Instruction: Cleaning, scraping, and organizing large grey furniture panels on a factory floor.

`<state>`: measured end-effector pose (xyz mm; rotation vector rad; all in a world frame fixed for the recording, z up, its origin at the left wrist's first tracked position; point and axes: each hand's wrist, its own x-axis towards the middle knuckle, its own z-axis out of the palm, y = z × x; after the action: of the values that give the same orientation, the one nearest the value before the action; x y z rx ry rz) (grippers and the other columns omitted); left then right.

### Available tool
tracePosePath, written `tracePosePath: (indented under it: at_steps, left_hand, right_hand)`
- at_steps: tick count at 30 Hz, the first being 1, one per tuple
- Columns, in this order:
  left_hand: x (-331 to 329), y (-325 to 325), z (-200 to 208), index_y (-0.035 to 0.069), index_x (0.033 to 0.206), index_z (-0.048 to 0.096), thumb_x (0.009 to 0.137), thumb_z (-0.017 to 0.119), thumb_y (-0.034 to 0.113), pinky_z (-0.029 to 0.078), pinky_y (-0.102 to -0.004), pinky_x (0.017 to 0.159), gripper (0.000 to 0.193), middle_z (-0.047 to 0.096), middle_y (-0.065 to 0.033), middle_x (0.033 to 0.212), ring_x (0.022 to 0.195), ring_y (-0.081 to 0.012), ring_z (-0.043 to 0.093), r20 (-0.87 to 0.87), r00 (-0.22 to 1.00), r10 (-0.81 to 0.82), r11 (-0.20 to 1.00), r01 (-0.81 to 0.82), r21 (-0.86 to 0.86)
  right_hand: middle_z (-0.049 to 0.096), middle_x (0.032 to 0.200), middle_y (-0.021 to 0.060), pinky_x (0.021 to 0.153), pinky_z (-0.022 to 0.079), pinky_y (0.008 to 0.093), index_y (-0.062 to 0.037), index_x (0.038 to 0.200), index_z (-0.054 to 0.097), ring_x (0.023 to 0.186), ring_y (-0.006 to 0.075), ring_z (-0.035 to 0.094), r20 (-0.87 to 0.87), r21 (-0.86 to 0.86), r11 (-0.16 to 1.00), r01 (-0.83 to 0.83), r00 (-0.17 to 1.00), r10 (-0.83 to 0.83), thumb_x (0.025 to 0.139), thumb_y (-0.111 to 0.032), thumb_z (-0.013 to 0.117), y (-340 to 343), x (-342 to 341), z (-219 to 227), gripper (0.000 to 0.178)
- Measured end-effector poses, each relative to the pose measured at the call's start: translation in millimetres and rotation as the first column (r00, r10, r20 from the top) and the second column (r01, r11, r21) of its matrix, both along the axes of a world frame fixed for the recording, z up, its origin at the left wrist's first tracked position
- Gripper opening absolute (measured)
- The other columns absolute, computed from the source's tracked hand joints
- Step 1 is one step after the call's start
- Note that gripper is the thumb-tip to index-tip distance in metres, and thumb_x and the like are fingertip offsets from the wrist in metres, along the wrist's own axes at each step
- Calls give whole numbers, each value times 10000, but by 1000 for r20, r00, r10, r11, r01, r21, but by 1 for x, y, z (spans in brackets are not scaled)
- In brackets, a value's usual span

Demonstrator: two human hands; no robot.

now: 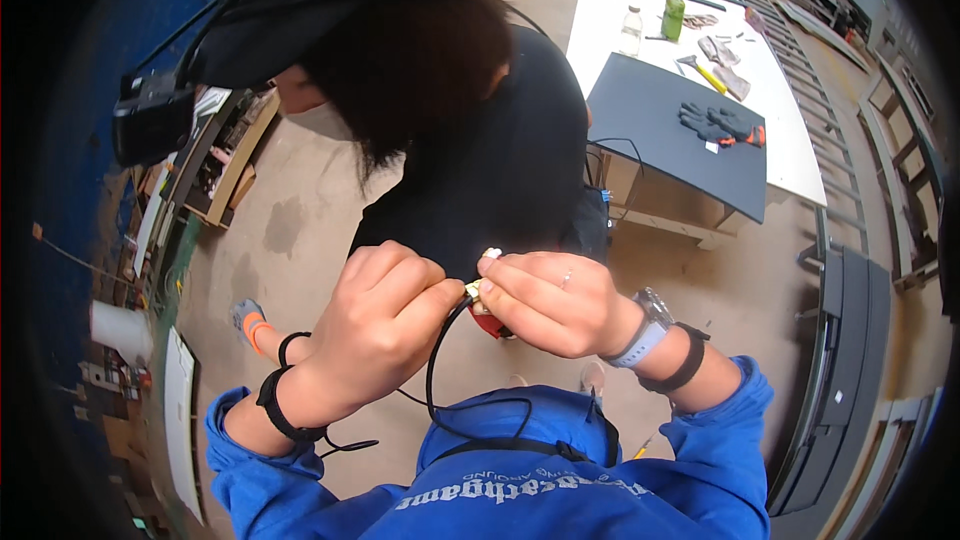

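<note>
My left hand [385,325] pinches a small pale yellow-white piece [473,290] between thumb and forefinger, beside the end of a thin black cable [432,370]. Closed on the same piece from the other side, my right hand [555,300] nearly touches the left. A little white tip [491,254] shows at the right fingertips. Just below the fingers is something red [488,322], mostly hidden. The cable loops down in front of my blue sweatshirt. Whether the piece is a connector, I cannot make out.
Close ahead, a person in black [480,150] bends forward. At the far right stands a white table [790,130] with a dark panel [640,110], gloves [720,125], a yellow-handled tool [705,74] and bottles. Shelving [225,175] lines the left; dark panels [850,370] lean at right.
</note>
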<state>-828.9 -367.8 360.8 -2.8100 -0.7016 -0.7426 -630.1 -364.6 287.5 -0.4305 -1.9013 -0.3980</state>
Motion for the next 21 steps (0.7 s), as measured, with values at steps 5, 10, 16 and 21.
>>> tracePosePath:
  at_steps: [5,10,16,21]
  left_hand:
    - [-4,0,-4,9,816,632,609,655,35,439,-326,615,210,561,-49,788,727,-205,546,43,999,-23,1000,22,12]
    - [-10,0,-11,-6,823,627,616,641,55,441,-336,604,216,576,-63,807,729,-211,551,117,990,-80,996,73,59]
    - [-16,-11,-26,-4,817,624,633,637,63,454,-343,647,196,586,-77,830,763,-232,563,222,974,45,998,-33,-60]
    - [-20,-18,-35,0,800,622,647,621,73,456,-340,669,170,579,-72,825,779,-237,562,254,966,53,998,-55,-1]
  right_hand:
    - [634,865,124,683,552,267,13,802,620,739,182,635,156,40,999,-9,988,3,735,-50,642,4,5,13,94]
    - [635,888,130,719,547,280,-2,826,605,781,197,630,367,93,994,-60,930,22,766,-73,626,8,10,27,95]
    - [626,909,119,708,540,291,-15,840,587,785,205,620,486,215,969,-126,874,6,787,-68,617,16,8,38,81]
    - [623,880,120,710,530,298,-15,819,576,775,207,616,553,184,966,-184,832,54,788,-74,624,16,4,42,82]
